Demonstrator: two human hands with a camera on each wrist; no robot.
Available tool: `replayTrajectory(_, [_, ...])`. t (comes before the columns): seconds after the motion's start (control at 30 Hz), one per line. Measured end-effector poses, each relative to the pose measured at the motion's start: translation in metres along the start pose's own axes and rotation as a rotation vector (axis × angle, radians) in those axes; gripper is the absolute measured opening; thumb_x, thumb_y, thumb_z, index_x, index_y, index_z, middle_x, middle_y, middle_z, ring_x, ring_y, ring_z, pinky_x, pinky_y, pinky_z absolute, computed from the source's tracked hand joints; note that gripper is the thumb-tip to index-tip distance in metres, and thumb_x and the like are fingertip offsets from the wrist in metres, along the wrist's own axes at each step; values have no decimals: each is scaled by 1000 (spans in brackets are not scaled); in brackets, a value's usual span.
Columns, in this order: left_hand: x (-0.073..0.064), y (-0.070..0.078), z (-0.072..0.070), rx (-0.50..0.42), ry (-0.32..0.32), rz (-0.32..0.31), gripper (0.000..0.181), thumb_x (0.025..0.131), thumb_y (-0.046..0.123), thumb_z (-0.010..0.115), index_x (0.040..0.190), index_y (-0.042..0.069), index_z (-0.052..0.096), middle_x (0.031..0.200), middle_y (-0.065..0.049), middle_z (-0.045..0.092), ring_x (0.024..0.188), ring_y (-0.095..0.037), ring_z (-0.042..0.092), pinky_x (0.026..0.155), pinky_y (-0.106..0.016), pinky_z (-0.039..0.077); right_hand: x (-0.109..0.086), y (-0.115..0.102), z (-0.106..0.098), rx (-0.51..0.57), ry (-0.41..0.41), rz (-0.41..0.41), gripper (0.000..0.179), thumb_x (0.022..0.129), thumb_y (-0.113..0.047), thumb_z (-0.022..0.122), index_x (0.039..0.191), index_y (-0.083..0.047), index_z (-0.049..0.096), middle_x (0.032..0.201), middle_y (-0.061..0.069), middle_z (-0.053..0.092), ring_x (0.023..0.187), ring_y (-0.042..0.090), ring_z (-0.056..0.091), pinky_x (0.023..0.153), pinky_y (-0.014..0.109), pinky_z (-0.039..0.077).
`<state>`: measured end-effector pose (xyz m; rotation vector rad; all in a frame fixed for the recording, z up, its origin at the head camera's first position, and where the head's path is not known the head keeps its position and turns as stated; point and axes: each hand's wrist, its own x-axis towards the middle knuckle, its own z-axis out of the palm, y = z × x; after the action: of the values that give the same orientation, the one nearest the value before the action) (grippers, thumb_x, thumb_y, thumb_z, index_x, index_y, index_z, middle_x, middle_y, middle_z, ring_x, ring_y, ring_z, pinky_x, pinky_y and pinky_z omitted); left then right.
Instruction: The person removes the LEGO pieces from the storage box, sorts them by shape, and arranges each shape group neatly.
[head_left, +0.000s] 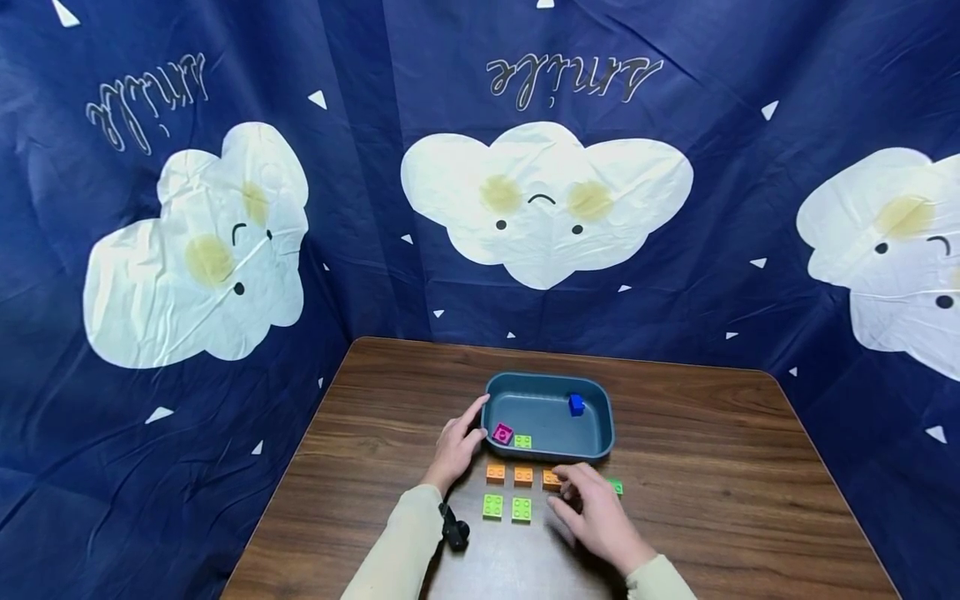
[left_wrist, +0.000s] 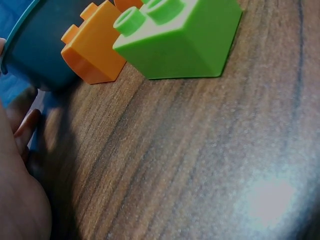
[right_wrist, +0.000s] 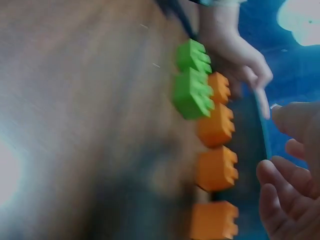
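Note:
My left hand (head_left: 455, 448) is at the left end of a dark teal tray (head_left: 551, 457), its extended fingers touching the rim and side. Inside the tray lie a magenta brick (head_left: 502, 433), a lime brick (head_left: 522, 442) and a blue brick (head_left: 576, 405). My right hand (head_left: 600, 518) hovers just in front of the tray with loosely bent fingers and nothing visible between them. It partly covers an orange brick (head_left: 551, 479). More orange bricks (head_left: 522, 477) stand in that row, also seen as a blurred orange brick (right_wrist: 216, 170) in the right wrist view.
Two lime bricks (head_left: 492, 507) stand nearer to me, in front of the orange row. A green brick (head_left: 616, 487) shows partly behind my right hand. The wooden table (head_left: 697, 467) is bordered by a blue cloth backdrop (head_left: 360, 250) with cloud prints.

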<state>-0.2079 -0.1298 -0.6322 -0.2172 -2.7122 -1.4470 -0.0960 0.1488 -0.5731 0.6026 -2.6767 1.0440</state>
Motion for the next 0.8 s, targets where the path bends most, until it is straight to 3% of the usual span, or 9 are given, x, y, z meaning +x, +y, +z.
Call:
replayTrajectory(0.13, [0, -1, 0, -8, -4, -6, 65, 97, 26, 58, 156, 48, 46, 158, 6, 53, 133, -37, 52, 108, -68, 36, 14, 7, -18, -48, 91, -28, 42, 82, -11, 89, 120, -7, 73, 103, 4, 70, 82, 11, 63, 71, 29, 55])
replayTrajectory(0.27, [1, -2, 0, -13, -7, -10, 64, 97, 26, 58, 156, 49, 46, 159, 6, 52, 133, -37, 52, 108, -69, 36, 28, 18, -32, -93, 106, -3, 42, 85, -14, 88, 123, -8, 72, 108, 4, 70, 84, 12, 64, 73, 32, 56])
replayTrajectory(0.53, [0, -1, -2, -8, -7, -5, 64, 97, 26, 59, 156, 48, 47, 158, 5, 53, 132, -37, 53, 107, -68, 37, 52, 34, -41, -99, 53, 21, 45, 88, -13, 85, 130, -7, 69, 117, 8, 68, 91, 21, 68, 76, 39, 59])
replayTrajectory(0.8, [-1, 0, -1, -11, -2, 2, 65, 95, 27, 59, 156, 47, 47, 157, 5, 54, 133, -37, 53, 108, -67, 37, 77, 33, -37, -78, -71, 3, 50, 90, -16, 84, 137, -9, 66, 127, 12, 66, 99, 28, 71, 82, 42, 61])
